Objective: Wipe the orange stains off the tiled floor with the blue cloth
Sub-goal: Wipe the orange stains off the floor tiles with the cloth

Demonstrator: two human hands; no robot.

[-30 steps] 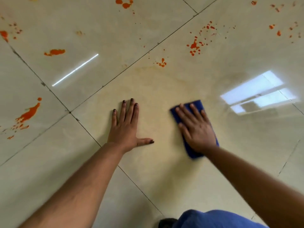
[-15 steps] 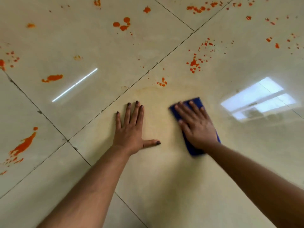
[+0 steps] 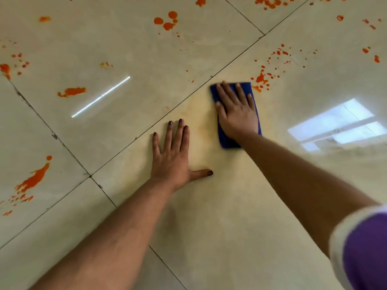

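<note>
My right hand (image 3: 236, 110) lies flat with straight fingers on the folded blue cloth (image 3: 225, 141), pressing it to the glossy beige tiled floor (image 3: 219, 216). A spray of orange stains (image 3: 261, 78) sits just right of the cloth's far edge. My left hand (image 3: 173, 158) rests palm down on the floor, fingers spread and thumb out, a little nearer me and to the left of the cloth. A faint yellowish smear (image 3: 199, 114) tints the tile between the hands.
More orange stains lie around: blobs (image 3: 167, 20) at the far middle, a patch (image 3: 72, 91) at the left, a long streak (image 3: 34, 180) near the left edge, and dots (image 3: 371, 54) at the far right. Dark grout lines (image 3: 69, 149) cross the floor.
My right hand has slid the blue cloth forward, away from me, covering the small stain ahead and reaching the orange spray. The left hand has stayed planted. The camera has leaned forward.
</note>
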